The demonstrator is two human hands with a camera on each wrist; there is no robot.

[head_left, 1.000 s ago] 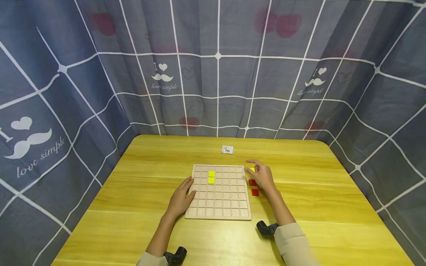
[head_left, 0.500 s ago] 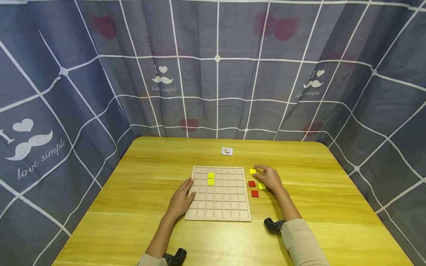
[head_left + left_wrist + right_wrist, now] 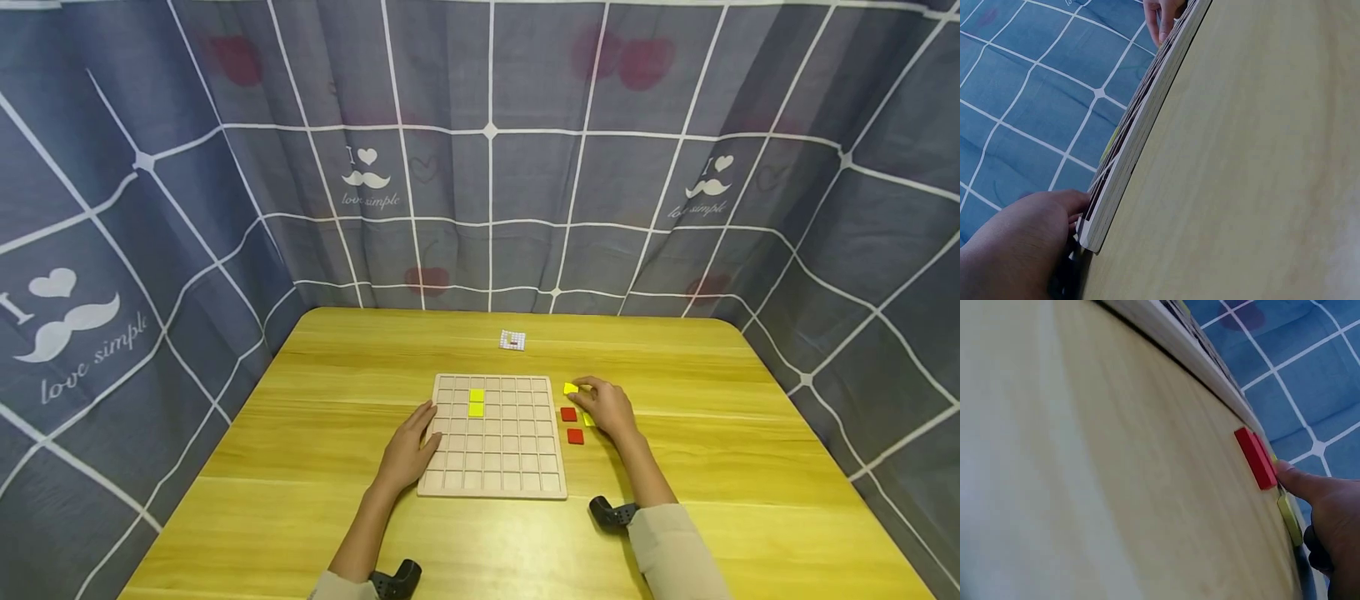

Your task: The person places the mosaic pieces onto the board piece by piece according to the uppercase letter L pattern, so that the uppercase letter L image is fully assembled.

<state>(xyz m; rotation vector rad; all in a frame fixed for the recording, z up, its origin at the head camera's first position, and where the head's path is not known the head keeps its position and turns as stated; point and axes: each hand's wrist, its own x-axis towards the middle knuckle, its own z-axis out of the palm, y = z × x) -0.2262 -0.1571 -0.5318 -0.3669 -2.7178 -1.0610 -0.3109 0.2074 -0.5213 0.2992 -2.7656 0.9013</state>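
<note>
A pale wooden grid board (image 3: pixel 491 479) lies flat on the table, with two yellow square tiles (image 3: pixel 476 402) set one in front of the other in its upper left part. My left hand (image 3: pixel 407 448) rests against the board's left edge, fingers extended and thumb over the rim. Just right of the board, my right hand (image 3: pixel 607 408) pinches a yellow tile (image 3: pixel 570 388) between thumb and forefinger, close to the tabletop. Beneath that hand another yellow tile (image 3: pixel 588 420) is partly covered. Two red tiles (image 3: pixel 568 414) lie between the hand and the board, one nearer me.
Behind the board lies a small card (image 3: pixel 512 340) printed with a grid and coloured marks. A dark checked curtain (image 3: pixel 450 167) surrounds the wooden table (image 3: pixel 360 350) at the back and sides. Each wrist carries a black camera mount (image 3: pixel 611 513).
My right hand drew back to the right, uncovering the tiles, then its thumb and forefinger closed in on the far yellow tile. My left hand stayed at the board.
</note>
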